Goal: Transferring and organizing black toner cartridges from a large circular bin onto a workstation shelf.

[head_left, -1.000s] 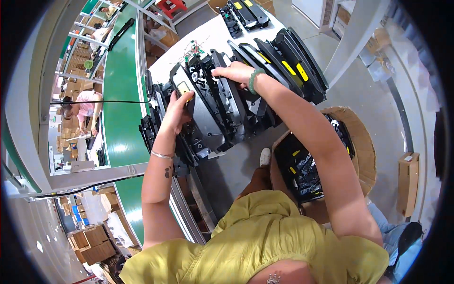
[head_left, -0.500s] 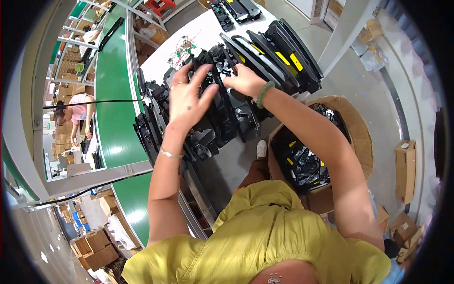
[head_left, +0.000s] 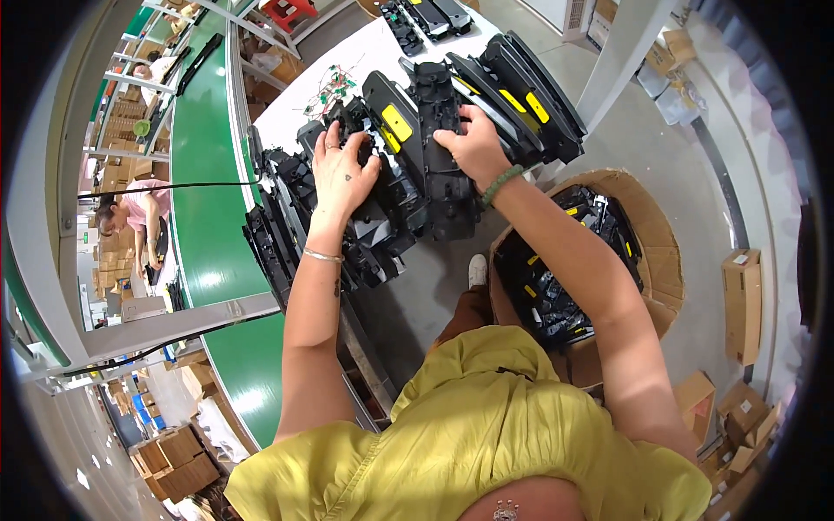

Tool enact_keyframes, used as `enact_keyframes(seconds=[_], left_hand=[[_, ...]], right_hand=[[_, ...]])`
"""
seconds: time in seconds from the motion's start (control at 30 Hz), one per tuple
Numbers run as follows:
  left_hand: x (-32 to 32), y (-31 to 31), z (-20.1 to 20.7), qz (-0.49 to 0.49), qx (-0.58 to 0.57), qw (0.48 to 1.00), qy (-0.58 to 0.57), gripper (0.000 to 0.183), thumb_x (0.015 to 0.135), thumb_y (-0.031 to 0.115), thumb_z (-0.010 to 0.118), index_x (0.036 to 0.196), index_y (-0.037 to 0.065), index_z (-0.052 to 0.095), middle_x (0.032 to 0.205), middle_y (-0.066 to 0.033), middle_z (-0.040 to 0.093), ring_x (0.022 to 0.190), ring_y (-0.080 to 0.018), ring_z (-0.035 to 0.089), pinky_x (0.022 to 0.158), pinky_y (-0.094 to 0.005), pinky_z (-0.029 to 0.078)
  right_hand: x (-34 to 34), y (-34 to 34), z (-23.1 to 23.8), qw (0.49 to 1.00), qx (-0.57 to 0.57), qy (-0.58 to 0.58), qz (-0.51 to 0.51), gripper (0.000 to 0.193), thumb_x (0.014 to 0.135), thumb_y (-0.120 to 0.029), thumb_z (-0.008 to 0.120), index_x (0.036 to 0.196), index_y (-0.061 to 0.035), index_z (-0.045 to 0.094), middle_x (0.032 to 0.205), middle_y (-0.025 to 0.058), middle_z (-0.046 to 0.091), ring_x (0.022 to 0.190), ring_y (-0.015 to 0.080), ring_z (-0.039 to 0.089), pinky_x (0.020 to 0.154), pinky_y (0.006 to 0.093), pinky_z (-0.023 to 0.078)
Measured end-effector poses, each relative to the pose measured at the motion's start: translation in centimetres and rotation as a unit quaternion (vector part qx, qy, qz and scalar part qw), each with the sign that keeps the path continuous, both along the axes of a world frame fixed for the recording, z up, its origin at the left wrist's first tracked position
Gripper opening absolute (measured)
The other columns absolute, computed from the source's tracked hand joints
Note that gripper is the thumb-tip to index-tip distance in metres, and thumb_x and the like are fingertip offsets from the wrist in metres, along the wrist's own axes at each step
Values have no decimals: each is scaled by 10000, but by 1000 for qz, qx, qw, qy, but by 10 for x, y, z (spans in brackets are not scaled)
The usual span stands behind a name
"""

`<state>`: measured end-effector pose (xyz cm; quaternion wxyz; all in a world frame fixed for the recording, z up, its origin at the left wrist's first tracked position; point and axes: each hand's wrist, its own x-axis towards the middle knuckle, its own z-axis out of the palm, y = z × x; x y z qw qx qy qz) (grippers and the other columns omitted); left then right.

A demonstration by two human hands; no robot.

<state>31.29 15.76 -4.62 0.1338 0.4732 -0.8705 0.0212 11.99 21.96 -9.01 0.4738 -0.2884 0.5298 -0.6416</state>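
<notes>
My right hand (head_left: 476, 154) is closed round the side of a long black plastic housing (head_left: 448, 187), thumb on top. The housing is tilted up at the near edge of the white table (head_left: 369, 54). To its left, my left hand (head_left: 340, 178) lies over a black plastic assembly (head_left: 358, 117), its fingers apart and curved, the tips touching it. Between the hands leans a black panel with yellow labels (head_left: 388, 108). Further black assemblies (head_left: 276, 239) stand in a row at the left.
More black panels (head_left: 530, 91) stand at the table's right. Thin coloured wires (head_left: 334, 87) lie behind my left hand. A large carton (head_left: 656, 252) of black parts stands at my right. A green conveyor (head_left: 204, 208) runs along the left, with a person in pink (head_left: 148, 208) beyond it.
The black housing by my right hand has turned up and come apart from its neighbours, now gripped. A yellow-labelled panel has come into sight. My left hand has lowered onto the assembly.
</notes>
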Motion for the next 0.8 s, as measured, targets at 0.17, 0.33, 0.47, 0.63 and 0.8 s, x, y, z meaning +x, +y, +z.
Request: enact_keyframes(seconds=[0.17,0.33,0.47,0.63,0.8], left_hand=[[-22,18,8,-135,-29,986,89,268,718,190,593,957,70,581,1167,-165,477,1133,-356,392,944,-430,327],[-41,44,16,-300,102,948,20,470,718,359,620,1045,29,549,1176,-134,485,1145,-306,414,957,-419,324],[-46,51,24,-265,90,953,-118,681,665,479,649,1154,35,483,1220,-110,455,1183,-298,377,986,-480,273],[-47,54,18,-245,113,961,-56,665,639,379,692,1138,18,440,1179,-154,444,1142,-316,399,973,-435,309],[-38,59,22,-225,134,965,2,566,633,273,725,1060,7,465,1144,-184,433,1079,-333,435,927,-385,363]], right_hand=[[-21,-7,10,995,57,-83,-10,394,711,-12,623,1054,56,441,865,128,589,748,185,600,649,308,507],[-39,-19,21,994,86,-43,45,376,699,-56,642,1024,59,494,918,157,594,816,219,603,710,328,497],[-44,-29,9,950,123,280,61,461,680,-141,659,1084,25,511,993,181,601,934,269,587,825,341,454],[-38,-32,-6,919,47,357,164,495,702,-137,594,1165,0,484,1063,202,575,1003,304,555,870,357,423],[-36,-30,1,969,-4,148,199,597,713,-45,562,1268,46,363,1118,210,540,983,226,558,835,282,434]])
